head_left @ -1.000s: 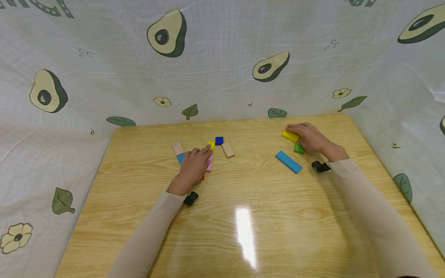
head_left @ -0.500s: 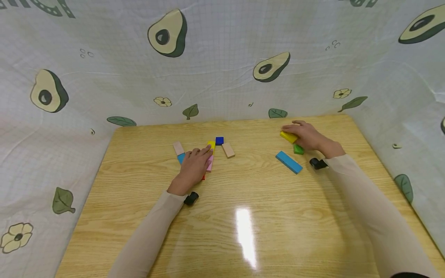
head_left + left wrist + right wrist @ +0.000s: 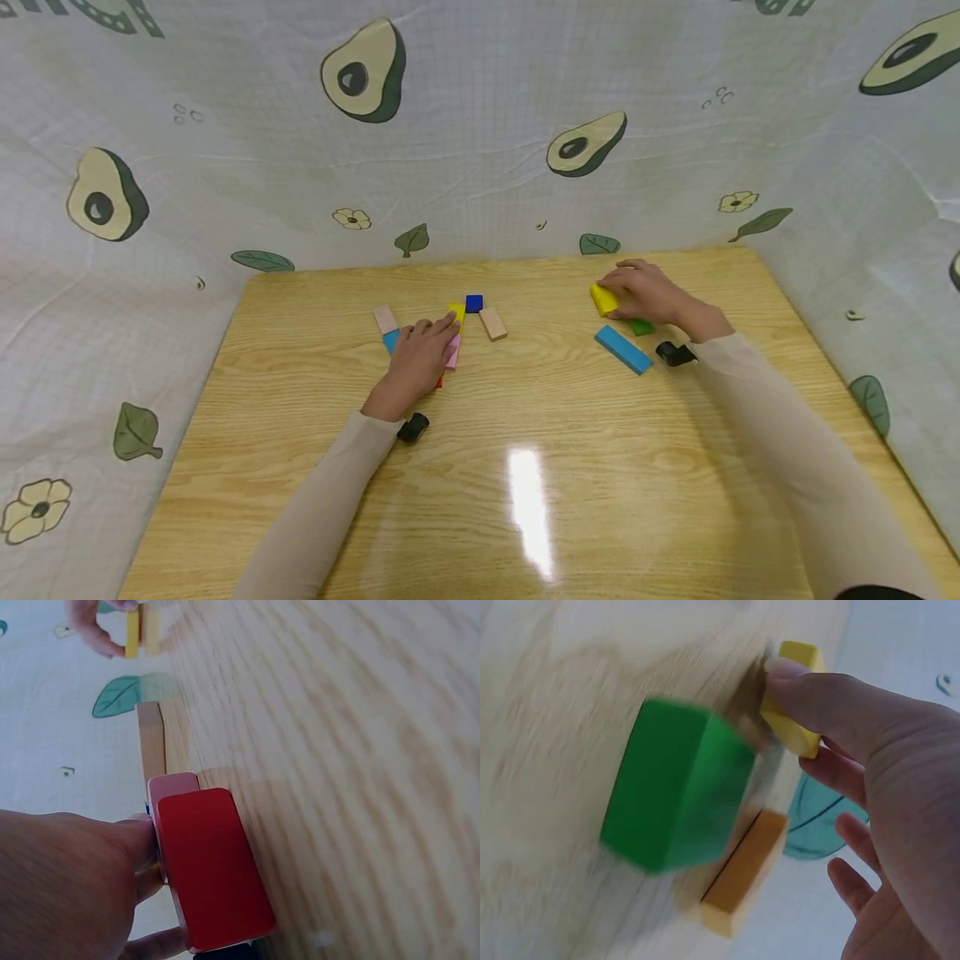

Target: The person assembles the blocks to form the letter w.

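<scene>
Head view: unable to read the green lettering point(image 3: 108, 21) on the cloth point(image 3: 480, 200), cut off at the top. Pinching one yellow block point(image 3: 602, 302) between thumb and fingers of the right hand point(image 3: 651, 297), just beyond a blue block point(image 3: 623, 349) and beside a green block point(image 3: 642, 327). Laying the left hand point(image 3: 422, 357) over a cluster on the table point(image 3: 480, 408), fingers only slightly bent, touching blocks; cannot tell how firmly. Counting around that hand: one second yellow block point(image 3: 457, 311), one pink block point(image 3: 453, 354), one red block point(image 3: 216, 870), one second blue block point(image 3: 391, 341), one dark blue block point(image 3: 474, 303), two wood blocks point(image 3: 492, 324). Right wrist view: adding one orange block point(image 3: 746, 870), near the green.
</scene>
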A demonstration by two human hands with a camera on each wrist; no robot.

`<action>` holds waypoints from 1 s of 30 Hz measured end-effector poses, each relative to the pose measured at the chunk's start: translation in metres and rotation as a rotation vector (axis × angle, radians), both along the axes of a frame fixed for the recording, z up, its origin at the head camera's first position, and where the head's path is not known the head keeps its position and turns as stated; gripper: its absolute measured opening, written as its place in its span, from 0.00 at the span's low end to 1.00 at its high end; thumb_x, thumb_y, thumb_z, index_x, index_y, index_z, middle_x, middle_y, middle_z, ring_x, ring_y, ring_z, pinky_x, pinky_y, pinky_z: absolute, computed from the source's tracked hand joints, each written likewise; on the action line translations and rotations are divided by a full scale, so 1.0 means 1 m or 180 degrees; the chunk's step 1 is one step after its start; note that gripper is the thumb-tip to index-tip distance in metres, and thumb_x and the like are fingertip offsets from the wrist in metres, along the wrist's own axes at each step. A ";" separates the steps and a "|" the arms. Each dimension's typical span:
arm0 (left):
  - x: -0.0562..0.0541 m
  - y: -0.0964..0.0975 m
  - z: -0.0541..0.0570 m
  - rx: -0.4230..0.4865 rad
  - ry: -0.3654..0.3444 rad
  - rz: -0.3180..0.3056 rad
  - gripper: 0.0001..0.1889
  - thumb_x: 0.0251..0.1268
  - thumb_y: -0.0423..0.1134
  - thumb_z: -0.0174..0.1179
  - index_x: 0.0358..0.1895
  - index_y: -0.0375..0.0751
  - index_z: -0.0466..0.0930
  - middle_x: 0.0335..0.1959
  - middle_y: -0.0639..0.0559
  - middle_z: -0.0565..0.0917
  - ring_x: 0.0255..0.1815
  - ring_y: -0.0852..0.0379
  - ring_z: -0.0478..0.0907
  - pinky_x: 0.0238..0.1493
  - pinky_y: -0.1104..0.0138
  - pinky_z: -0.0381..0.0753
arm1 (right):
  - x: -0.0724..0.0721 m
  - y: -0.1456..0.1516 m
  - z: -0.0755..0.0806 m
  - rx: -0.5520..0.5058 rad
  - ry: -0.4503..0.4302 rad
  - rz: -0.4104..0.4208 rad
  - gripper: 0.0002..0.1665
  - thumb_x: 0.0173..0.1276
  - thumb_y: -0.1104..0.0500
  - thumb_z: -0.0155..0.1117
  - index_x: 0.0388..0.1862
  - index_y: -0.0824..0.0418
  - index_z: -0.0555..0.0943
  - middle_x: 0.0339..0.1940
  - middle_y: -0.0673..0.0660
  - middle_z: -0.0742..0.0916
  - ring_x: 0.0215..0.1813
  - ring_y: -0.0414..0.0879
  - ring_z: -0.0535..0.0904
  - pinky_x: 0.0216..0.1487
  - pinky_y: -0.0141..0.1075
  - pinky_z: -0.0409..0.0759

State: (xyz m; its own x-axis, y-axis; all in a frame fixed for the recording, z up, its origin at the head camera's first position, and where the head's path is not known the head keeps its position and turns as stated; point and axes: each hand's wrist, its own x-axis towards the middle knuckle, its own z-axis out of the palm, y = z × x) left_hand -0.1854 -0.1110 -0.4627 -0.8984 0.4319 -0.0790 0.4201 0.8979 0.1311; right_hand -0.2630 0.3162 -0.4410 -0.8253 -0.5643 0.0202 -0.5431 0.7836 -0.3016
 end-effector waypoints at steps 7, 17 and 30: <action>-0.002 0.000 -0.001 -0.0011 -0.0038 -0.0002 0.26 0.88 0.43 0.49 0.82 0.46 0.66 0.85 0.50 0.63 0.78 0.40 0.67 0.76 0.43 0.65 | 0.014 -0.031 0.008 -0.0244 0.0065 -0.0049 0.36 0.64 0.60 0.82 0.69 0.70 0.80 0.67 0.70 0.84 0.76 0.71 0.65 0.75 0.70 0.59; -0.001 0.000 0.000 -0.0004 -0.0017 -0.0013 0.26 0.87 0.44 0.50 0.82 0.45 0.66 0.84 0.49 0.63 0.77 0.40 0.67 0.76 0.43 0.66 | 0.048 -0.091 0.010 -0.0229 0.0269 0.0355 0.38 0.62 0.56 0.83 0.69 0.67 0.81 0.66 0.65 0.85 0.74 0.67 0.71 0.76 0.63 0.66; 0.000 -0.001 -0.001 0.0029 0.0043 -0.0029 0.26 0.87 0.43 0.50 0.82 0.45 0.67 0.84 0.48 0.64 0.76 0.40 0.68 0.75 0.42 0.67 | 0.079 -0.131 -0.002 -0.0100 0.0122 0.0450 0.37 0.68 0.51 0.79 0.71 0.63 0.80 0.67 0.61 0.84 0.73 0.60 0.73 0.75 0.57 0.69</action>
State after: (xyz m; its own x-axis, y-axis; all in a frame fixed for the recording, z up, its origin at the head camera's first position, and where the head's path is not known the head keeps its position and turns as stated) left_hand -0.1856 -0.1115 -0.4639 -0.8955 0.4407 -0.0628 0.4301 0.8929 0.1334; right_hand -0.1841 0.1851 -0.4432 -0.7359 -0.6735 0.0696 -0.6590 0.6890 -0.3016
